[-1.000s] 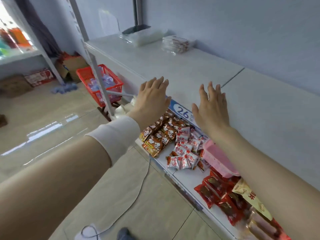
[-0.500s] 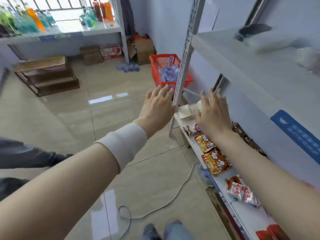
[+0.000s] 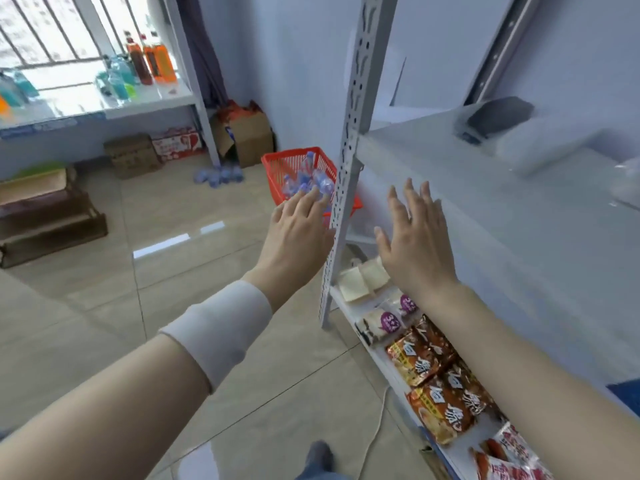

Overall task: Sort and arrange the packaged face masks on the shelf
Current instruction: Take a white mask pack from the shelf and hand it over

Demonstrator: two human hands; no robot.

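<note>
I see both arms stretched out in front of me, side by side, with a tall white post (image 3: 349,150) of the shelf standing between the two hands. The left hand (image 3: 298,233) is up in the air just left of the post, with its back to me. Its fingers (image 3: 311,199) are straight and close together, and they hold nothing. They point at a red basket (image 3: 277,164) on the floor, which has small water bottles (image 3: 311,181) in it. A white band (image 3: 221,334) goes round the left wrist. The right hand (image 3: 415,247) is just right of the post, by the front edge of the top shelf (image 3: 485,220). Its fingers (image 3: 408,192) are straight and spread a little, pointing up and away, and they hold nothing too. I cannot tell if this hand touches the shelf edge. The packaged face masks (image 3: 540,150) lie far back on the top shelf, near the wall, in clear wrap. One pack there looks dark and the ones beside it look white, but they are blurry. They are well apart from both hands. Under the right arm there is a lower shelf (image 3: 346,306) with brown snack packs (image 3: 436,386) and some small pale packs. A thin white cable (image 3: 377,417) lies on the tiled floor beside it.
</note>
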